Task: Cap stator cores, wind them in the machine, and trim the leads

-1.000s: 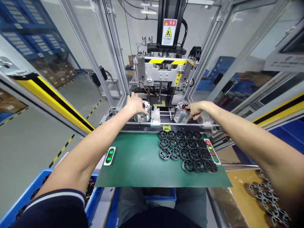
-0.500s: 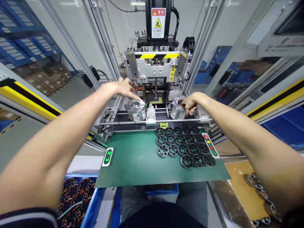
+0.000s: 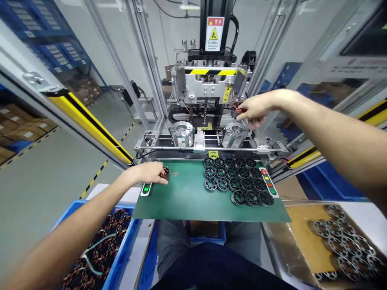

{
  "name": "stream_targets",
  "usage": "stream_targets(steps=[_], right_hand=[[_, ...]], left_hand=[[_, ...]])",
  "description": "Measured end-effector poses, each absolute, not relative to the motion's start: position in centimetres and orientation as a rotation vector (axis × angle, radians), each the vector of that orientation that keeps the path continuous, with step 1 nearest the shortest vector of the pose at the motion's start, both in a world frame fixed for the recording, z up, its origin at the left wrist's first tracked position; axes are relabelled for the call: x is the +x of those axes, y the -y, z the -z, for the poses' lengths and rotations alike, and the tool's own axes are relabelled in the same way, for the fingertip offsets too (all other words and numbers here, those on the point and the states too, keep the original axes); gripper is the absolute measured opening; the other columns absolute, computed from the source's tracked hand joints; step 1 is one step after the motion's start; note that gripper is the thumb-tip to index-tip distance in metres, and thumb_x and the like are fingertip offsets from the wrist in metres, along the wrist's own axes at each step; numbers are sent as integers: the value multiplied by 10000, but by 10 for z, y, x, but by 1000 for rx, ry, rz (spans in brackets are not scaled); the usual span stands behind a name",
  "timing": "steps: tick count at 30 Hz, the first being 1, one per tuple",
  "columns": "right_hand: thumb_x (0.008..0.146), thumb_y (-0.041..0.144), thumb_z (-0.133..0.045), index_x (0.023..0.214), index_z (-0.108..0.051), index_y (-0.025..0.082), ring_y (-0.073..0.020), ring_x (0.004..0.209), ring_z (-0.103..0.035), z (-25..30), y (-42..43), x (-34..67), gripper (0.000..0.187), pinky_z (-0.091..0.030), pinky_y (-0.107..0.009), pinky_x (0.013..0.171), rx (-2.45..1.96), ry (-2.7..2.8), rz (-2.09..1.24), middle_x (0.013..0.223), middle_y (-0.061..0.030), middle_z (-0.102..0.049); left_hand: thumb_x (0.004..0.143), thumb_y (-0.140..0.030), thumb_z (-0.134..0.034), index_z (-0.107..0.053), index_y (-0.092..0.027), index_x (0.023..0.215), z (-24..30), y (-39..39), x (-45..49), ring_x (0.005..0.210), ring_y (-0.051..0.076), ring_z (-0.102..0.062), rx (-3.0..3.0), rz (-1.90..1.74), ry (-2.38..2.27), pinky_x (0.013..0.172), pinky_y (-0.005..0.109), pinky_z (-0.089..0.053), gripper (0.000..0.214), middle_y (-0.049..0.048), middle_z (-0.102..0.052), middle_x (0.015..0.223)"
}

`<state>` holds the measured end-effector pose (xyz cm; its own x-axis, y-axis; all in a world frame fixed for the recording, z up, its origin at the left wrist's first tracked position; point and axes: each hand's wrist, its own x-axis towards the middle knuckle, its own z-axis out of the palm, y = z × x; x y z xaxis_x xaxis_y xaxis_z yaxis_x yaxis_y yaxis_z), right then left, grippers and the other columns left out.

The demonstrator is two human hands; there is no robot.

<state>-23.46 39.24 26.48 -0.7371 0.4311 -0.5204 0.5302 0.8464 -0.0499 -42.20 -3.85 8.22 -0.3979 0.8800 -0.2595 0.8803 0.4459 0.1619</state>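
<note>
My left hand [image 3: 148, 173] is closed around a copper-wound stator [image 3: 165, 173] at the left part of the green work board [image 3: 181, 201]. Thin wire ends trail from that stator over the board. Higher up, my right hand [image 3: 256, 108] grips a second copper-wound stator [image 3: 237, 106], held above and behind the right cylindrical metal fixture [image 3: 234, 136]. The left cylindrical fixture [image 3: 182, 135] stands beyond my left hand, apart from it. Both fixtures show round openings on top. Fingers partly cover each stator.
Rows of black-and-silver rings [image 3: 232, 173] stand on the board's right side, beside a button panel [image 3: 269, 183]. A press head [image 3: 208, 84] hangs behind the fixtures. At lower left is a blue bin [image 3: 128, 237] of wound stators; metal rings [image 3: 341, 237] lie at lower right.
My left hand has come from the left fixture down to the board, now with a stator. My right hand has risen from the right fixture holding a stator. The view has shifted.
</note>
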Motion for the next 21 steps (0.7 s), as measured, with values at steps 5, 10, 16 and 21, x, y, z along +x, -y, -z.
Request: stream_targets(steps=[5, 10, 16, 21], right_hand=[[1165, 648, -688, 1555, -752, 282, -201, 746, -826, -207, -267, -213, 538, -691, -353, 777, 225, -2601, 355, 1076, -70, -893], [1137, 492, -793, 1449, -755, 199, -254, 1217, -800, -108, -159, -244, 430, -715, -488, 1074, -37, -2589, 273, 1416, -114, -792], [1127, 482, -802, 1500, -728, 197, -296, 1329, -769, -40, -108, -282, 475, -696, -540, 1131, -76, -2688, 183, 1517, -132, -747], [1129, 484, -799, 1518, -719, 200, -294, 1321, -770, -27, -94, -288, 487, -699, -539, 1126, -44, -2774, 281, 1523, -134, -744]], left_hand=[[1098, -528, -823, -801, -179, 1245, -30, 45, -421, 1194, 257, -798, 1411, 278, -2320, 1095, 496, -686, 379, 103, -821, 1293], [1114, -460, -814, -773, -206, 1407, -16, 60, -424, 1367, 301, -752, 1436, 280, -2439, 1169, 537, -678, 390, 135, -754, 1512], [1112, -427, -814, -752, -219, 1477, -5, 96, -422, 1495, 340, -686, 1446, 115, -2596, 1238, 589, -646, 424, 152, -665, 1673], [1100, -369, -822, -754, -217, 1469, 5, 114, -421, 1527, 346, -660, 1423, -18, -2650, 1237, 584, -646, 404, 149, -639, 1705]])
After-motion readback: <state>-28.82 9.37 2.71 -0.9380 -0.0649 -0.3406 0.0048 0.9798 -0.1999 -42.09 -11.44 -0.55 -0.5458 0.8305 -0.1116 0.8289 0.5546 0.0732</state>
